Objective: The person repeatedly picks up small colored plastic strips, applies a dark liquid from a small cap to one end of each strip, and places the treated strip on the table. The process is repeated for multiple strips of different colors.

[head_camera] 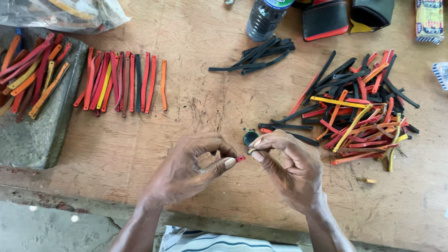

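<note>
- The left hand pinches a small red piece between thumb and forefinger; its grip is closed on that piece, near the front edge of the wooden surface.
- The red piece is tiny, blocky and bright, and only its end shows past the thumb tip.
- The right hand is closed in a pinch on a thin yellowish strip end, held just beside the red piece; whether the two touch cannot be told.
- A small dark green round cap lies on the surface just behind the fingertips.
- A loose heap of strips, red, orange, yellow and black, lies towards the right edge of the surface.
- A small bundle of black strips lies towards the back edge, near the middle.
- A neat row of strips, mostly red with orange, yellow and black ones, lies side by side left of the middle.
- More strips rest on a grey stone slab at the left edge.
- A clear plastic bottle with a green cap stands at the back edge.
- A crumpled clear plastic bag lies at the back left corner.
- A black pouch with red trim and a dark pouch lie at the back edge, right of the bottle.
- A small yellow printed packet lies at the back right corner.
</note>
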